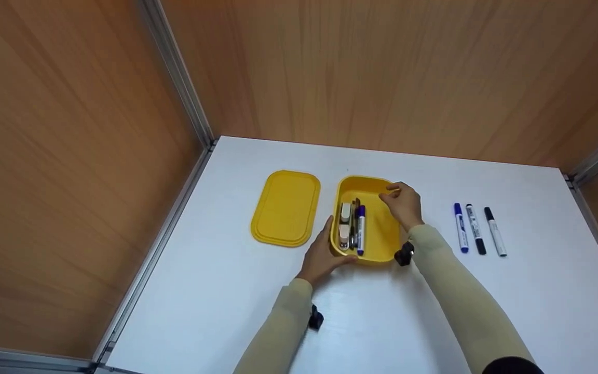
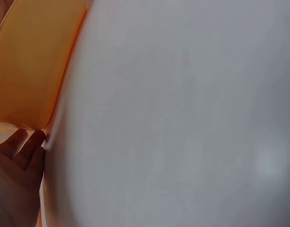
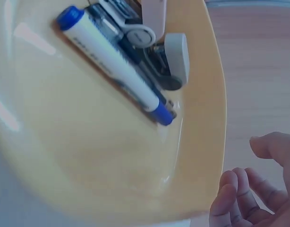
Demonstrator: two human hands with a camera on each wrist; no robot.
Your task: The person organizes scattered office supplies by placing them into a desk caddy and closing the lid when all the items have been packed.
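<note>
Looking down from the head view, the yellow box is sitting near the middle of the white table, a bit toward the far edge. The left hand is pressing straight fingers against the box's near left corner. The right hand is hanging over the box's far right rim with loosely bent fingers, holding nothing. A blue marker and other small things are lying along the box's left wall. The yellow lid is lying flat just left of the box. Three loose markers are lying side by side, well apart toward the right edge.

The left wrist view is blurry. It is showing the fingers touching the orange-yellow box wall where it meets the table.

The right wrist view is looking right into the box. It is showing the blue marker and a white clip-like thing close up, which the head view is making too small to tell. The right hand's fingers are loose and apart from the rim here, so the hand is open. Only the head view is showing the lid and the three loose markers.

I think the box could slide or tip if the left hand pushes too hard at the corner, and the pens inside could roll about
</note>
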